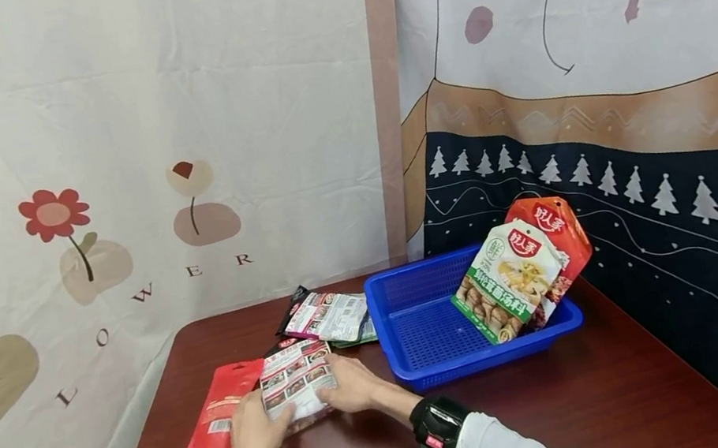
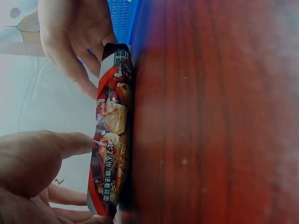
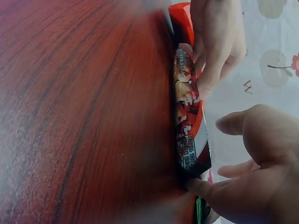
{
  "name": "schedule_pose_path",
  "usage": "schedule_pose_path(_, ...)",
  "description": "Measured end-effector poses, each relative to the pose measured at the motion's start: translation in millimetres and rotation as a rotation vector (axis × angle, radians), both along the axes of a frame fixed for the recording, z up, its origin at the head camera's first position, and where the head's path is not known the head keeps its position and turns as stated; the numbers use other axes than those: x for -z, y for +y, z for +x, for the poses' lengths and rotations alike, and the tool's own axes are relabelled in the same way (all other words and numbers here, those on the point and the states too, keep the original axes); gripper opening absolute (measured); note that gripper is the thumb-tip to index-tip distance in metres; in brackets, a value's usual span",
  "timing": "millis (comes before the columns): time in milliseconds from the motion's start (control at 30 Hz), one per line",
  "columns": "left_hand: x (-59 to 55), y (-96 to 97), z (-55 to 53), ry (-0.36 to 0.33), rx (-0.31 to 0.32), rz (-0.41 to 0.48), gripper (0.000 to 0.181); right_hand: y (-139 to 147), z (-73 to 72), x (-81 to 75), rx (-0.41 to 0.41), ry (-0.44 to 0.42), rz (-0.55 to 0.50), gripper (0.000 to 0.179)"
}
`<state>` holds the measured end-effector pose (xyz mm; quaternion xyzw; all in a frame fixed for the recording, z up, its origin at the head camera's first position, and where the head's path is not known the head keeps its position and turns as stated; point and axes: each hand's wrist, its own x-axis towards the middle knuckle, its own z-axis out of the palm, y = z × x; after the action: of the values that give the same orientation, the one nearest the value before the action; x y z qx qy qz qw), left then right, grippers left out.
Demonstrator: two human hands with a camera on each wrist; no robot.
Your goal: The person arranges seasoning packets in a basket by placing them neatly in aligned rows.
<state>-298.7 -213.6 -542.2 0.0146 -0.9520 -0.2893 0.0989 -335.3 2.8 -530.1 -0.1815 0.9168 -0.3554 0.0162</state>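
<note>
A flat food packet (image 1: 296, 379) lies on the table, its printed back facing up and a picture of food along its near edge. My left hand (image 1: 254, 430) grips its left side, thumb on top and fingers at the end, as the left wrist view shows. At its right side is my right hand (image 1: 351, 385); in the right wrist view a finger touches the packet's corner (image 3: 201, 163) while the thumb (image 3: 231, 123) stands apart above. Just left of the packet, partly behind my left hand, lies a red pouch (image 1: 210, 426).
A blue plastic basket (image 1: 423, 385) stands at the right, with a green-and-white packet (image 1: 509, 278) and a red packet (image 1: 566, 235) leaning in its right end. More packets (image 1: 327, 313) lie overlapping behind my hands. Fabric backdrops (image 1: 281, 109) border the brown table (image 1: 506, 406).
</note>
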Motion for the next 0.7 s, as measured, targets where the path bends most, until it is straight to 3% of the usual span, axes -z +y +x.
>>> schedule_pose_path(233, 0.6, -5.6, -3.4, -0.056, -0.025, 0.076, 0.073, 0, -6.6, 3.6, 0.135, -0.04, -0.168, 0.054)
schedule_pose_path(300, 0.7, -7.8, -4.1, -0.069, -0.02, 0.096, 0.077, 0, -15.9, 20.5, 0.156, -0.006, -0.198, 0.044)
schedule_pose_path(467, -1.5, -11.0, -4.2, -0.166, -0.021, 0.182, 0.088, -1, -23.3, 33.5, 0.209, -0.062, -0.217, 0.032)
schedule_pose_path(533, -1.1, -12.2, -4.1, -0.209, -0.032, 0.221, 0.09, 0, -15.7, 20.2, 0.221, -0.147, -0.239, 0.03)
schedule_pose_path(633, -0.6, -13.7, -3.1, -0.247, -0.041, 0.272, 0.09, -1, -11.8, 19.7, 0.228, -0.199, -0.293, 0.018)
schedule_pose_path(700, -1.7, -13.8, -1.9, -0.251, -0.045, 0.285, 0.092, -1, -1.9, 9.7, 0.227, -0.226, -0.351, 0.014)
